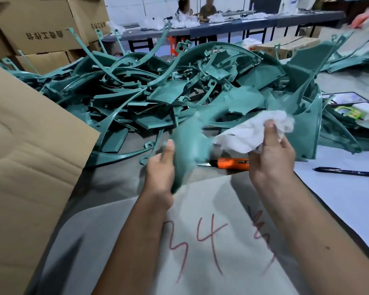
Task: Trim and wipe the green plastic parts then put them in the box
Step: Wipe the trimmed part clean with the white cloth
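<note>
My left hand (161, 167) grips the lower end of a curved green plastic part (186, 145), which is blurred and held above the table. My right hand (271, 154) clutches a crumpled white cloth (251, 133) that touches the part's right side. Behind both hands lies a big tangled pile of green plastic parts (168, 88). A cardboard box flap (30, 156) rises at the left; the box's inside is hidden. An orange utility knife (232, 163) lies on the table between my hands, its blade end pointing left.
A sheet of paper (211, 241) with red writing lies under my forearms. A black pen (347, 171) rests at the right. Stacked cardboard cartons (41, 28) stand at back left. Small packets (349, 107) sit at right. Two people sit at a far table (222, 28).
</note>
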Demonstrator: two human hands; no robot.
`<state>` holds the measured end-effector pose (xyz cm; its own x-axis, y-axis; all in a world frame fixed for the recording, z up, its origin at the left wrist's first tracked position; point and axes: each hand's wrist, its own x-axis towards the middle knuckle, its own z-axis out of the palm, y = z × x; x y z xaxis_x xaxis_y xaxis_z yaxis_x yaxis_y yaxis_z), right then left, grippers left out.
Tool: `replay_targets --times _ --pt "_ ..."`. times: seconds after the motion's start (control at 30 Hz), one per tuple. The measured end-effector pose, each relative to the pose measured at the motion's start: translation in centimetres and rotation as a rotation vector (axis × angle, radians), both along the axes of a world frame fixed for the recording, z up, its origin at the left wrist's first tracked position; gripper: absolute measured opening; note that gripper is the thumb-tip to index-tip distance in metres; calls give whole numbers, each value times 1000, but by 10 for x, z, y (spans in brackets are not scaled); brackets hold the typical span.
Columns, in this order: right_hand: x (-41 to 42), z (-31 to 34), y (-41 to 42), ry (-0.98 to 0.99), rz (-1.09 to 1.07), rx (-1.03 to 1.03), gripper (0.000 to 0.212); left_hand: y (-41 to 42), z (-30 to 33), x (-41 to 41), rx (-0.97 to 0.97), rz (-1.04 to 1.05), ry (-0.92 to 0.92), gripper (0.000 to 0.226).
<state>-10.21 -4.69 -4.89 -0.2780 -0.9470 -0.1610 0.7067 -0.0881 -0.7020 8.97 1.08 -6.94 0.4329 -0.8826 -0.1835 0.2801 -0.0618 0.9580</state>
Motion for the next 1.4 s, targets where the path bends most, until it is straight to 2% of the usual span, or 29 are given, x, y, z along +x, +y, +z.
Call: replay_targets --times 0.03,0.07,0.13,0.2,0.27,0.3,0.37,0.53,0.6,0.67,0.77,0.83,0.9,0.93,1.0,1.07,1.17,1.3,1.33,1.4 --pt "-4 -1 -2 -11 -58 56 7 1 2 10 4 25 54 48" --pt "-9 -2 -5 -15 -101 95 9 2 3 22 7 85 9 50" --pt "-18 -2 -9 -11 -86 85 16 2 1 39 -8 229 -303 65" --pt "-19 -2 -12 -71 72 -23 29 5 0 41 -109 249 -453 70" --pt "-18 1 -14 -96 269 -148 45 8 -2 43 -142 207 -594 58" --pt "-17 3 -13 -39 337 -212 47 9 -4 48 -149 202 -644 51" --pt "-17 3 -13 160 365 -306 36 10 -6 58 -182 223 -673 47" --pt "-23 -4 -15 661 78 -334 6 9 -7 62 -202 192 -577 38" --pt "-20 -6 -13 790 -45 -374 10 10 -5 59 -221 226 -608 48" --pt "-18 -9 -11 847 -201 -382 22 12 -1 55 -278 263 -651 47" --pt "-19 -6 -9 740 -432 -316 19 15 6 46 -420 304 -640 27" --pt "-22 1 -9 604 -482 -299 10 18 7 43 -535 449 -703 21" --pt "-20 6 -9 499 -328 -298 8 20 11 31 -615 580 -975 26" --pt "-17 6 -9 437 -194 -281 16 21 12 19 -690 541 -1095 22" --pt "-11 7 -7 342 57 -212 34 21 11 -6 -836 352 -1216 12" --pt "-10 9 -6 359 229 -175 40 17 10 -24 -918 224 -1294 16" --pt "-16 10 -6 395 359 -186 39 16 11 -36 -923 202 -1361 14" --pt "-26 13 -6 286 301 -227 36 19 11 -40 -965 235 -1424 12" --pt "-28 14 -7 267 260 -270 30 19 12 -38 -930 250 -1444 16" --pt "-30 16 -8 225 181 -349 28 19 10 -32 -772 306 -1434 40"
